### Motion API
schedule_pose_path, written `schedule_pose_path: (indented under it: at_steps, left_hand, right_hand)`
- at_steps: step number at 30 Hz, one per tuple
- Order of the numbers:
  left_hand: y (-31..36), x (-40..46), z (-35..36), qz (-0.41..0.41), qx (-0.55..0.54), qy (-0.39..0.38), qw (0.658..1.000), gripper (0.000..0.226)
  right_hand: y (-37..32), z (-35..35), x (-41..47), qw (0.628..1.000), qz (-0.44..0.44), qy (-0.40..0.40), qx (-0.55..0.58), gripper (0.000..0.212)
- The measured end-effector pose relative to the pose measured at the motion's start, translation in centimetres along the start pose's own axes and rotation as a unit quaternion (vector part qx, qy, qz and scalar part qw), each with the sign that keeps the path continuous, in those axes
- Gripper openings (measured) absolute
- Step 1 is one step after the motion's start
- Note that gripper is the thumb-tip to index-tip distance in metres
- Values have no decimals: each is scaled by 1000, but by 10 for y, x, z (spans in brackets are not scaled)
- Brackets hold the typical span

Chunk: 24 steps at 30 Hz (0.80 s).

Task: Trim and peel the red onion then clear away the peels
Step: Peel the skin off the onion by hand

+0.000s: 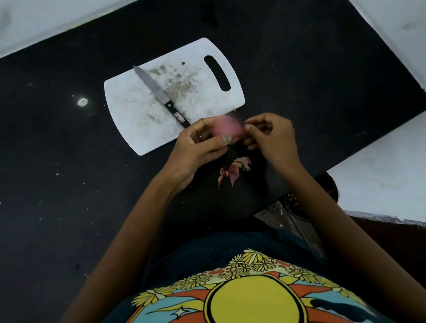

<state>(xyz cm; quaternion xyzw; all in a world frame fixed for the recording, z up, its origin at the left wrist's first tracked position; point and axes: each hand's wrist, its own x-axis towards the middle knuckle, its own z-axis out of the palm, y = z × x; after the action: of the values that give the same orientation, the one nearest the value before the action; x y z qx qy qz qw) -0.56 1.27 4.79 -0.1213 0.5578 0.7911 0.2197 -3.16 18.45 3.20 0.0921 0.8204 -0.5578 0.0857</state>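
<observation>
Nearest the camera is the person's shirt (256,299), dark with a yellow sun and flowers printed on it, both bare forearms reaching out from it over the black worktop (45,177); just beyond the wrists, a small heap of pink-red peels (233,168) lies on the worktop between the two arms, close under the hands; above the peels the left hand (198,148) has its grip closed round the red onion (227,128), thumb across its near side and fingers behind it, the onion held off the worktop and blurred, its surface pale pink; the right hand (272,134) meets the onion's right end, thumb and forefinger pinched together there, though whether they have a strip of skin between them is too blurred to tell; beyond the hands a white cutting board (135,122) lies on the worktop, stained and flecked; on it rests a knife (158,94), black handle toward the left hand, blade pointing away.
</observation>
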Motion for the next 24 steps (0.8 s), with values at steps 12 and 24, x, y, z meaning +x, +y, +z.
schedule_pose_path:
  at_steps: [12, 24]
  left_hand:
    - [1, 1, 0, -2, 3, 55, 999, 14]
    - [0, -1, 1, 9, 3, 37, 999, 17]
  right_hand:
    - [-31, -6, -14, 987, -137, -77, -30, 24]
    - [-35, -10, -15, 993, -79, -68, 54, 8]
